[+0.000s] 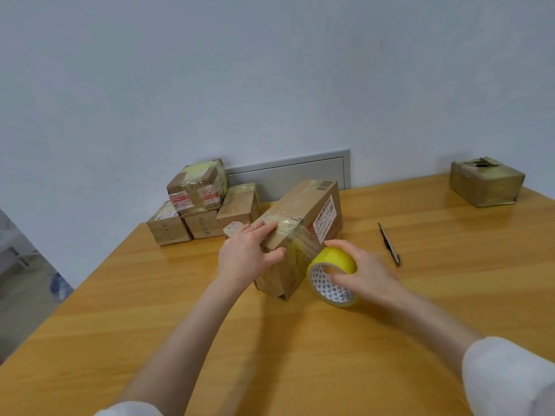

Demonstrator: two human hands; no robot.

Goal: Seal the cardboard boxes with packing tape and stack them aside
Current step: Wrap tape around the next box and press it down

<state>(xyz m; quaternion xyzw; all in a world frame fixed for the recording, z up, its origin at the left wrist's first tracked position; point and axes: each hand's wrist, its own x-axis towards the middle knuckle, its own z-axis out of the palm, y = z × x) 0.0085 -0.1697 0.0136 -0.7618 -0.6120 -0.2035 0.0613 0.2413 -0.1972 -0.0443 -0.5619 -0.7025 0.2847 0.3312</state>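
The box (303, 217) lies near the middle of the table (300, 340), its long side running away from the camera and a printed label on its right face. A clear strip of tape (301, 246) is stretched from the box's near right corner to the roll (333, 279). The roll is gripped just beside the box by the right hand (363, 273), with the fingers curled over the yellow rim. The left hand (247, 255) is laid on the near end of the box, its fingers straight and pressed flat on the taped top and its thumb spread against the end face. The step in hand is judged to be the sealing of this box, with tape being laid round the near end while the box is pinned. Next, the strip would have to be smoothed down and cut. For that the cutter (389, 244), lying on the table to the right and apart from the hand, would have to be picked up. The box could then be carried to the stack (195, 205) of taped boxes at the table's back left, against the wall (270, 70). A far box (486, 183), its top flaps not fully closed, is seen at the table's back right. The table is of warm, glossy wood. A grey panel (288, 172) is set low in the pale wall, and some floor (24, 295) shows at the left.
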